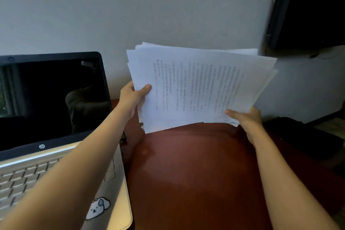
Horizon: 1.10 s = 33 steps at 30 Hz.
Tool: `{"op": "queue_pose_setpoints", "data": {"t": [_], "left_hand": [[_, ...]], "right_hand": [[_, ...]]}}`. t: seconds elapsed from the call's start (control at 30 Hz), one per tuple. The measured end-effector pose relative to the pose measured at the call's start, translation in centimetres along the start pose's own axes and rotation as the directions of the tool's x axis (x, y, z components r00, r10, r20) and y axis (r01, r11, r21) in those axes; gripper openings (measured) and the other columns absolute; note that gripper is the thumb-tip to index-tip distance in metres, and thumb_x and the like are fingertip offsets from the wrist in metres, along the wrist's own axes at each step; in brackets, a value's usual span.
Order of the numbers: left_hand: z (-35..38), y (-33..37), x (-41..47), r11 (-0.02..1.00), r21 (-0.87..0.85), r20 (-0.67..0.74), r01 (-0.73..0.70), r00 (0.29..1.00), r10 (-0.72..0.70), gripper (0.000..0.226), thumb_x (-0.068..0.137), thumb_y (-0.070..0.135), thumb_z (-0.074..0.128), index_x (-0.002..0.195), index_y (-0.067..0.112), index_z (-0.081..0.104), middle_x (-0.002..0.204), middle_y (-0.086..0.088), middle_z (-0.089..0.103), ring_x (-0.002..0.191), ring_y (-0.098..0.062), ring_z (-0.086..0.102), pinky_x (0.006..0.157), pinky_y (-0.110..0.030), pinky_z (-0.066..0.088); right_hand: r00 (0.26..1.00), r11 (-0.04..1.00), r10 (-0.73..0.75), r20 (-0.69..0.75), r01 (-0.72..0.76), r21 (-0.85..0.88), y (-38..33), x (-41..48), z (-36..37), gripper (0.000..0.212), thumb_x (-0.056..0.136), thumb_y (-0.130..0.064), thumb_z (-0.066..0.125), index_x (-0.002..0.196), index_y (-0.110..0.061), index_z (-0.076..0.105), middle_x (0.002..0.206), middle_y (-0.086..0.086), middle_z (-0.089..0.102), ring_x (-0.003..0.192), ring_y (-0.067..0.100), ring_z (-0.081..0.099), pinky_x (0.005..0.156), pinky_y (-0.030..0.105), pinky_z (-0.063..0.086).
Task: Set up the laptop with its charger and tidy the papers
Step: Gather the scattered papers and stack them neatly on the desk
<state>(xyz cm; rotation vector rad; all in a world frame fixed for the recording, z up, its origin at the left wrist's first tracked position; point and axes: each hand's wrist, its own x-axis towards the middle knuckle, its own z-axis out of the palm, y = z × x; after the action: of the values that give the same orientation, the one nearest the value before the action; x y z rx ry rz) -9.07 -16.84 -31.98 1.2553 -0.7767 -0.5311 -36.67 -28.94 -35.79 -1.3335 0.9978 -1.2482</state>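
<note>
A loose stack of printed white papers [196, 84] is held up above the red-brown desk [196, 173], its sheets fanned out unevenly. My left hand [133, 97] grips the stack's left edge with the thumb on top. My right hand [246, 117] pinches the lower right corner. An open silver laptop [46, 136] with a dark screen stands at the left, under my left forearm. No charger can be made out.
A grey wall rises behind the desk. A dark object [308, 9] hangs at the upper right. A black flat item [298, 134] lies on the desk's right side. A dog sticker [98, 208] marks the laptop's palm rest.
</note>
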Motion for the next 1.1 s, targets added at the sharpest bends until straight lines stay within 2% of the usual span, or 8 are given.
{"op": "queue_pose_setpoints", "data": {"t": [0.07,0.17,0.37,0.5,0.67,0.8,0.93,1.1], "left_hand": [[0.4,1.0,-0.4,0.999,0.017,0.067,-0.034,0.997,0.033,0.028,0.086,0.011,0.065,0.113,0.013,0.059,0.114,-0.002,0.065,0.100,-0.018,0.065,0.086,-0.035,0.052],[1.0,1.7,-1.3,0.997,0.037,0.131,-0.067,0.989,0.061,0.022,0.086,0.015,0.066,0.106,0.020,0.060,0.109,0.005,0.066,0.098,-0.014,0.065,0.082,-0.032,0.054],[1.5,1.7,-3.3,0.990,0.130,0.256,-0.049,0.967,0.014,0.036,0.083,0.018,0.068,0.117,0.016,0.058,0.113,0.002,0.066,0.098,-0.015,0.066,0.076,-0.029,0.056],[1.6,2.0,-4.0,0.992,0.115,0.193,-0.058,0.981,0.035,0.035,0.085,0.013,0.067,0.118,0.008,0.059,0.106,0.001,0.068,0.092,-0.015,0.067,0.074,-0.028,0.056],[1.4,2.1,-4.8,0.994,0.104,0.175,-0.036,0.984,0.018,0.040,0.081,0.019,0.071,0.118,0.013,0.057,0.110,0.002,0.068,0.095,-0.016,0.068,0.078,-0.032,0.056],[0.9,0.7,-5.9,0.983,0.181,0.146,0.013,0.988,-0.040,0.055,0.079,0.020,0.074,0.127,0.010,0.051,0.120,-0.003,0.064,0.103,-0.021,0.065,0.084,-0.037,0.054],[1.0,0.8,-6.8,0.972,0.230,0.124,0.039,0.990,-0.070,0.037,0.087,0.010,0.064,0.122,0.001,0.056,0.122,-0.013,0.062,0.102,-0.028,0.063,0.085,-0.038,0.052],[-0.5,3.0,-8.1,0.969,0.239,0.052,0.057,0.996,-0.071,0.029,0.088,0.009,0.063,0.116,0.003,0.058,0.119,-0.013,0.063,0.093,-0.026,0.064,0.078,-0.037,0.052]], "right_hand": [[1.000,0.999,-0.019,-0.021,0.019,0.027,-0.9,-0.6,-0.7,0.040,0.078,0.003,0.070,0.117,0.001,0.059,0.103,0.007,0.060,0.071,0.009,0.057,0.046,0.003,0.045],[1.000,0.999,-0.030,-0.002,0.030,0.041,-2.5,-1.4,-1.4,0.038,0.079,-0.002,0.071,0.116,-0.005,0.059,0.101,0.004,0.061,0.078,0.014,0.060,0.045,0.005,0.045],[0.993,0.994,-0.101,0.056,0.098,0.049,-4.0,-2.6,-2.1,0.034,0.081,-0.003,0.069,0.113,-0.013,0.058,0.103,-0.002,0.062,0.092,0.012,0.059,0.077,0.022,0.045],[0.996,0.995,-0.081,0.030,0.079,0.064,-4.2,-3.0,-2.1,0.033,0.087,-0.001,0.061,0.120,-0.004,0.057,0.107,0.003,0.060,0.095,0.018,0.057,0.078,0.028,0.045],[0.995,0.994,-0.095,0.042,0.092,0.060,-4.0,-3.4,-2.2,0.031,0.083,-0.008,0.068,0.112,-0.011,0.056,0.104,0.002,0.062,0.086,0.015,0.061,0.067,0.022,0.050],[0.998,0.999,-0.027,0.058,0.025,0.045,-2.6,-4.1,-2.3,0.040,0.081,-0.008,0.070,0.119,-0.007,0.055,0.110,0.005,0.061,0.096,0.021,0.060,0.078,0.031,0.047],[0.997,1.000,0.009,0.072,-0.010,0.001,-2.4,-4.7,-2.2,0.031,0.092,-0.004,0.056,0.123,-0.002,0.056,0.116,0.011,0.060,0.098,0.021,0.056,0.083,0.032,0.046],[0.999,1.000,0.000,0.054,0.000,0.004,-3.6,-6.2,-1.4,0.030,0.092,-0.002,0.055,0.121,-0.001,0.057,0.117,0.013,0.061,0.096,0.023,0.057,0.084,0.034,0.047]]}}
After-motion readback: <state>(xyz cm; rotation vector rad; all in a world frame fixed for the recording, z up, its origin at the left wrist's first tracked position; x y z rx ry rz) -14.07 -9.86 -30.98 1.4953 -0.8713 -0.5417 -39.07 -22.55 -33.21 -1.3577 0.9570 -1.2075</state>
